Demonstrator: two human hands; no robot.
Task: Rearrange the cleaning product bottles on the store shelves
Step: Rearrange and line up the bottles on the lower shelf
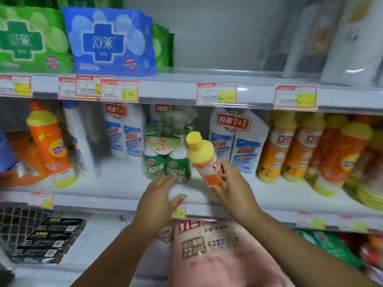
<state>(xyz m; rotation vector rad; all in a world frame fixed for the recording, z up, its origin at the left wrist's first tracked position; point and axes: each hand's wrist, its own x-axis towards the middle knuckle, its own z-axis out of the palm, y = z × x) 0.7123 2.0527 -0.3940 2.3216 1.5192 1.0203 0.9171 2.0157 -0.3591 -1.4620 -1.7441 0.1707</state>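
Observation:
My right hand (232, 187) grips an orange bottle with a yellow cap (204, 156), tilted left, in front of the middle shelf (124, 183). My left hand (159, 195) reaches forward with fingers straight, its tips at the base of a green multipack of bottles (167, 154). White twin-pack bottles (236, 139) stand behind on the right, more white bottles (124, 131) on the left. A row of orange bottles with yellow caps (306, 150) fills the shelf's right end. Another orange bottle (49, 141) stands tilted at the left.
The upper shelf holds green packs (31, 40) and blue packs (109, 40), with price tags (119, 90) along its edge. Below are black boxes (49, 239) at left, a pink refill bag (215, 251) in the centre and green bags (331, 247) at right.

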